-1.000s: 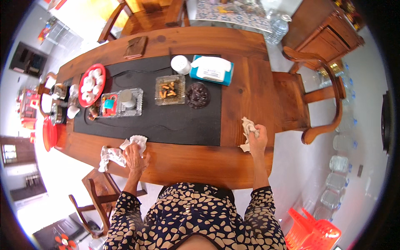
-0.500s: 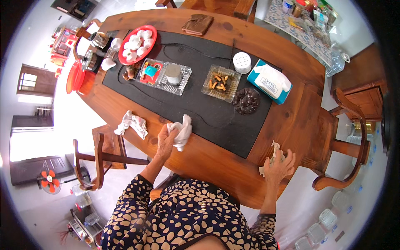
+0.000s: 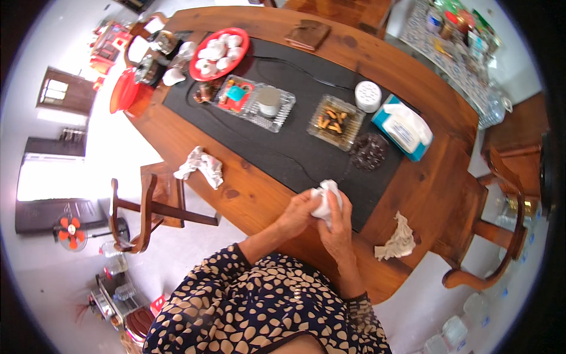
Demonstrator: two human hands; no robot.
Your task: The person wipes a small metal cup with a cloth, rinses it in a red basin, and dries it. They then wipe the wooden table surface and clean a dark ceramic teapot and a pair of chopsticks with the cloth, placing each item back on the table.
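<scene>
Both hands meet above the near edge of the wooden table [image 3: 253, 215], closed around a crumpled white cloth [image 3: 325, 199]. My left hand [image 3: 298, 215] grips its left side. My right hand [image 3: 337, 227] wraps it from the right, hiding part of it. A beige rag [image 3: 398, 239] lies crumpled on the wood to the right, apart from my hands. Another white cloth [image 3: 201, 167] with coloured marks rests at the table's left edge.
On the black centre panel [image 3: 265, 150] stand a glass ashtray [image 3: 336, 123] with butts, a clear tray [image 3: 274, 118], a white round canister [image 3: 368, 96], a tissue box [image 3: 407, 127] and a red plate [image 3: 221, 54] of white cups. Wooden chairs [image 3: 144, 206] flank the table.
My right hand has let go of the beige rag and moved left to the white cloth. My left hand has carried that cloth to the right. The view has shifted slightly.
</scene>
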